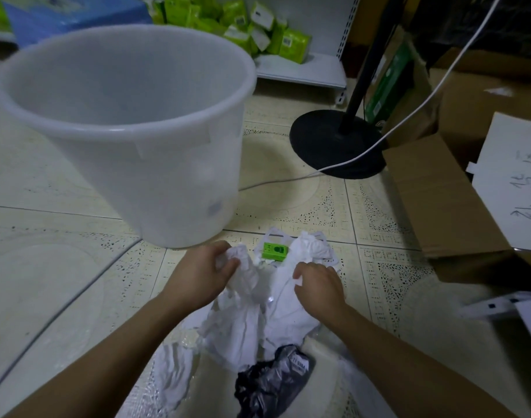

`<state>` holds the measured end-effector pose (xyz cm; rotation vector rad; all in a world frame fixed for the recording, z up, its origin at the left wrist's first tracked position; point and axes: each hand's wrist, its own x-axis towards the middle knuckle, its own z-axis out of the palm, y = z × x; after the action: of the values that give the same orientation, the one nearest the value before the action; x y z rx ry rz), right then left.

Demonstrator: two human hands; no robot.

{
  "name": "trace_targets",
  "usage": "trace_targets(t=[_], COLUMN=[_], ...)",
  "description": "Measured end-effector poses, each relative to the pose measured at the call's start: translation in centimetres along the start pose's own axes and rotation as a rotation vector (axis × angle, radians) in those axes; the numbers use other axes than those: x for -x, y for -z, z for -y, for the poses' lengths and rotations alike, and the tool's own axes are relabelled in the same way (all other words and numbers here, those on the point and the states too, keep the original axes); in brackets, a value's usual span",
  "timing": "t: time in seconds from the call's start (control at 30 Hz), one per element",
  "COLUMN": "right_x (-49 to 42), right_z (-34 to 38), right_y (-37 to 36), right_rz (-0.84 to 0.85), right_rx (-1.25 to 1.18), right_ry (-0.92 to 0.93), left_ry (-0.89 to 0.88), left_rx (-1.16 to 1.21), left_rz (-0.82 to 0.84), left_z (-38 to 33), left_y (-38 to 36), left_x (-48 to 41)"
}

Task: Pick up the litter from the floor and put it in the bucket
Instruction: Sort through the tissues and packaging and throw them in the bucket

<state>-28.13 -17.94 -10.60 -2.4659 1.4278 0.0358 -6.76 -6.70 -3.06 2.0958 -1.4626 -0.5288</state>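
Note:
A large translucent white bucket (131, 122) stands on the tiled floor at the upper left, and I see nothing inside it. Just below it lies a heap of crumpled white paper and plastic litter (243, 321). My left hand (207, 270) is closed around a crumpled white wad at the heap's top left. My right hand (317, 285) presses down on the white paper at the heap's right, fingers curled into it. A small green packet (274, 251) lies between the hands, close to the bucket. A crumpled black bag (273, 384) sits at the heap's near end.
A black round stand base (327, 140) with a pole and a white cable (409, 116) lies right of the bucket. Open cardboard boxes (445, 200) crowd the right side. A white shelf with green packets (252, 28) runs along the back.

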Motion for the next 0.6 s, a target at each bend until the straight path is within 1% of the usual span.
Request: trace_targets(t=[0.1, 0.17, 0.3, 0.37, 0.43, 0.53, 0.6], right_x=[0.7, 1.1, 0.6, -0.3, -1.4, -3.0, -4.1], right_z=[0.2, 0.5, 1.7, 2.8, 4.3, 7.1, 9.4], right_y=[1.1, 2.5, 8.9, 13.7, 18.6, 25.1, 28.4], right_rz=[-0.005, -0.029, -0.178, -0.271, -0.359, -0.441, -0.477], right_rx=[-0.179, -0.292, -0.56, -0.66, -0.74, -0.812, -0.862], right_ry=[-0.082, -0.117, -0.116, -0.084, -0.015, 0.109, 0.168], left_ry=[-0.008, -0.024, -0.106, -0.16, -0.214, -0.301, -0.325], left_rx=[0.06, 0.059, 0.059, 0.075, 0.1, 0.081, 0.053], left_rz=[-0.043, -0.043, -0.065, -0.099, -0.157, -0.325, -0.428], left_z=[-1.3, -2.6, -5.7, -7.7, -9.8, -12.4, -13.1], left_y=[1.1, 1.8, 4.4, 7.2, 10.5, 16.0, 19.6], left_x=[-1.1, -1.8, -3.7, -5.0, -6.3, -8.0, -9.0])
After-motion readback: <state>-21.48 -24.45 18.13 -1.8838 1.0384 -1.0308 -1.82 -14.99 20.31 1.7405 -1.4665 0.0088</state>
